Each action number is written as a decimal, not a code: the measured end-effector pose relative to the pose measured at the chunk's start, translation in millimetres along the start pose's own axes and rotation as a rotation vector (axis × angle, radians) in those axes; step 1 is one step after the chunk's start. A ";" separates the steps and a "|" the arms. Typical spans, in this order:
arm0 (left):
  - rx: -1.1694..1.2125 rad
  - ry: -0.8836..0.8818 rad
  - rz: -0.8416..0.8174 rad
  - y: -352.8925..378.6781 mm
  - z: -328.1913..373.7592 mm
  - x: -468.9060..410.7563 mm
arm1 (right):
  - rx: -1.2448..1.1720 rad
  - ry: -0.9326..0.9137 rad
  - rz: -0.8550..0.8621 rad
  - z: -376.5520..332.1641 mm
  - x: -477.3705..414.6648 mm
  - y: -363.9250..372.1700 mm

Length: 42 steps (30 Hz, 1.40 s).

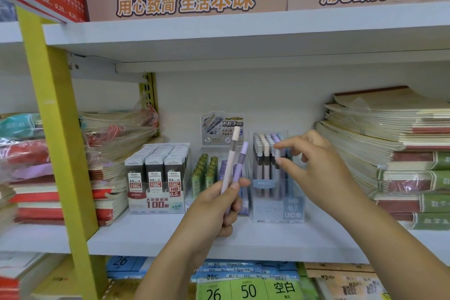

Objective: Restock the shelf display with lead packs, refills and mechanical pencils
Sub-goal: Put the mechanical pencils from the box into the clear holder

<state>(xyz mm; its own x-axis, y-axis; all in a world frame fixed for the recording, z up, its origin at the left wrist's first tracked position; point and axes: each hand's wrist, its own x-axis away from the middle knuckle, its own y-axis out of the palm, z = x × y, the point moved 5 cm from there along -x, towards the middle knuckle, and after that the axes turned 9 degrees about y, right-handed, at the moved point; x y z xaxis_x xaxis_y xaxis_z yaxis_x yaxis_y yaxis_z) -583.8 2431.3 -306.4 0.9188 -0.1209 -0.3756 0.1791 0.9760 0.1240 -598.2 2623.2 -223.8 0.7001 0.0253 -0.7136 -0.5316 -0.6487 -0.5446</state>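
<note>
Here, pencils in hand: a pink pencil (230, 161) and a lilac pencil (241, 161), side by side, caps up, leaning slightly right, just left of the clear pencil box (267, 192) and in front of it.
Left hand (214, 212): fingers and thumb curled round the lower barrels of both pencils, the grip closed.
Right hand (314, 161): at the box's upper right. Thumb and forefinger close on either side of a white-capped pencil (277, 153) standing in the box, apparently pinching its cap, though blur softens the contact.
Pencil box: on the white shelf (170, 234), filled with upright pastel-capped pencils.
Refill tubes (204, 173): green and purple, in a display just left of the box.
Lead packs (155, 173): black, three rows in a carton farther left of the box.
Notebooks (389, 153): stacked flat, right of the box.
</note>
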 end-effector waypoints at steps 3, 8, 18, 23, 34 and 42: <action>-0.003 0.009 -0.049 4.5 2.9 1.6 | -0.060 -0.011 0.082 -8.8 2.8 -6.3; 0.009 0.036 -0.136 15.3 7.9 3.8 | -0.582 0.153 -0.167 -27.7 10.5 2.2; -0.139 0.011 -0.087 15.0 4.8 6.5 | -0.744 0.104 0.137 -14.2 4.4 -40.4; -0.198 -0.028 -0.006 9.2 -2.4 3.4 | -0.500 0.040 0.120 -9.4 5.5 -41.9; -0.222 -0.011 -0.019 11.6 -1.4 3.1 | -0.238 0.022 -0.069 -5.9 6.2 -17.6; -0.208 0.004 -0.022 10.4 0.6 3.1 | -0.350 0.080 -0.129 3.3 4.3 -10.3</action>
<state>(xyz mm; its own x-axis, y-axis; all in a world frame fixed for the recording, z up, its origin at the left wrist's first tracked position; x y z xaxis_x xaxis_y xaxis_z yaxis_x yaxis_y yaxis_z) -578.9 2441.0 -305.8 0.9141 -0.1426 -0.3795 0.1224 0.9895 -0.0770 -591.3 2632.5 -222.8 0.7931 0.0731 -0.6047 -0.2513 -0.8651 -0.4341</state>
